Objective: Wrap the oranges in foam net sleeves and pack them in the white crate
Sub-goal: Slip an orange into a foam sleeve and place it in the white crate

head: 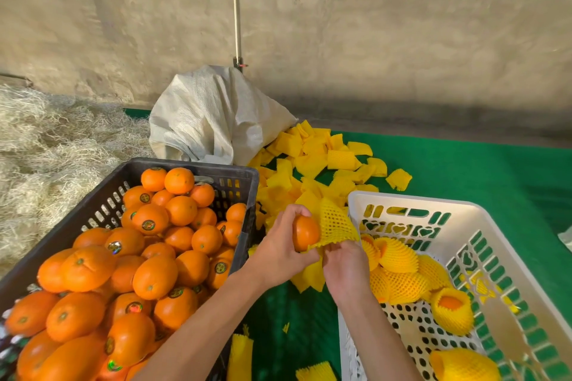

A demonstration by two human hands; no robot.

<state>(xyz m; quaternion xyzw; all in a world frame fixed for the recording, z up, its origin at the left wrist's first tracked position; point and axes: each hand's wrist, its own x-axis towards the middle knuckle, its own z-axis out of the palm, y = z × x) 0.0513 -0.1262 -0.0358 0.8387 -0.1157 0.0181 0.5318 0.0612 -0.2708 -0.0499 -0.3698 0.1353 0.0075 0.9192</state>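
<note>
My left hand (pixel 280 244) grips a bare orange (pixel 306 232) between the two crates. Its right side sits in the mouth of a yellow foam net sleeve (pixel 337 224), whose lower edge my right hand (pixel 345 267) pinches. The white crate (pixel 411 199) stands at the right and holds several oranges wrapped in yellow sleeves (pixel 399 260). The black crate (pixel 198 165) at the left is heaped with bare oranges (pixel 154 275), many with stickers.
A pile of loose yellow sleeves (pixel 322 161) lies on the green mat (pixel 479 170) behind the crates, beside a white woven sack (pixel 213 117). Straw (pixel 46 145) covers the ground at the far left. More sleeves lie near the bottom edge between the crates.
</note>
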